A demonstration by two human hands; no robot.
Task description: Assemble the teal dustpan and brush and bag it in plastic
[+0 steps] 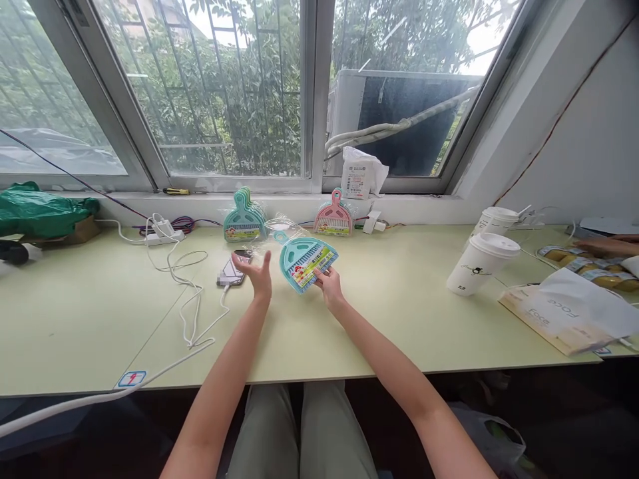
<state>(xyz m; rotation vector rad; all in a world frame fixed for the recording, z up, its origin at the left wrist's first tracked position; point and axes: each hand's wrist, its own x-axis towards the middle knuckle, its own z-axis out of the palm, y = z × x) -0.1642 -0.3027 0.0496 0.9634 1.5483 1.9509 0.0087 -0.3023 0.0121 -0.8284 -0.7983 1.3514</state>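
My right hand [329, 286] grips the lower edge of a teal mini dustpan-and-brush set [307, 261], which has a colourful label and clear wrapping. The set is tilted, with its handle toward the upper left. My left hand [258, 274] is open, fingers spread, just left of the set and apart from it. Behind that hand lies a phone [232, 271] with a white charging cable plugged in. Farther back, a stack of teal dustpan sets [244, 218] leans by the window sill, and a pink dustpan set [334, 216] stands to its right.
White paper cups [482, 263] stand at right beside a tissue pack [569, 309]. Another person's hand [614, 244] is at the far right edge, near yellow-brown packaged items [584, 265]. White cables and a power strip [164, 233] lie at left, near a green plastic bag [44, 211].
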